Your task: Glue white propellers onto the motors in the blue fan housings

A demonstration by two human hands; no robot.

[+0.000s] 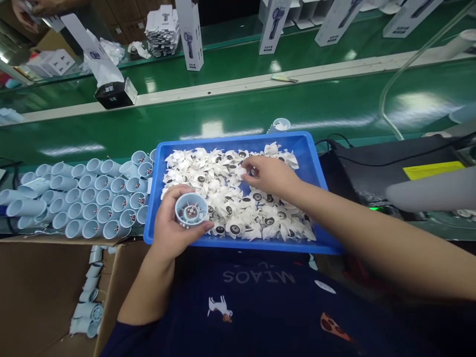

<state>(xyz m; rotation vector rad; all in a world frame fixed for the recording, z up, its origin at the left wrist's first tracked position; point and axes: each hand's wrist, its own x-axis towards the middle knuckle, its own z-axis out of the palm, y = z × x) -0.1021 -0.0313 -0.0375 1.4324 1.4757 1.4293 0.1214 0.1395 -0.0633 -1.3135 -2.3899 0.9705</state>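
Note:
My left hand (173,223) is wrapped round a light-blue fan housing (192,209), its open end facing up. A copper-coloured motor coil and thin ribs show inside the housing. My right hand (267,173) reaches into the blue tray (312,163), thumb and fingertips closed together at a white fan blade wheel (241,172); the fingers partly cover it. Many more white blade wheels (260,218), some with dark round hubs, lie in a loose heap across the tray. The held housing is above the tray's near left side.
Rows of light-blue housings (89,196) lie left of the tray. Another housing (279,125) stands behind it. A cardboard box (44,282) with more housings is at lower left. White product boxes (191,39) line the green bench (230,109). Black equipment (375,163) stands right. Another person's hand (24,15) shows top left.

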